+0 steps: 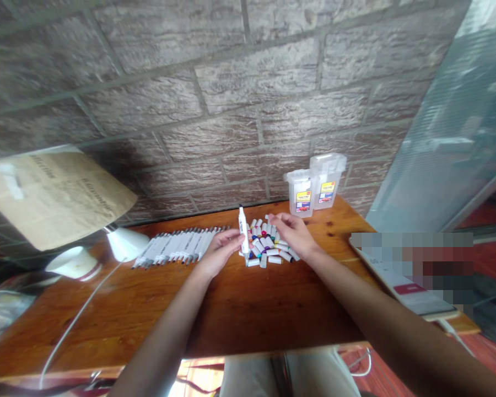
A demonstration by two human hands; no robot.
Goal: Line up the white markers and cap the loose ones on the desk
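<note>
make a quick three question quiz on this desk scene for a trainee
1. What does the left hand hold?
2. True or false: the pile of caps lies to the right of the row of markers.
3. What stands near the wall, beyond the right hand? A) a kettle B) two clear plastic boxes C) a vase

Key
1. A white marker
2. True
3. B

Even, moderately bright light, pale glare on the glass panel (pixel 434 149), a soft sheen on the wooden counter (pixel 157 309), darker shading along its front middle, wide-angle stretch and smearing toward the edges, lettering on the marker (pixel 243 229) unreadable (too small and soft).
</note>
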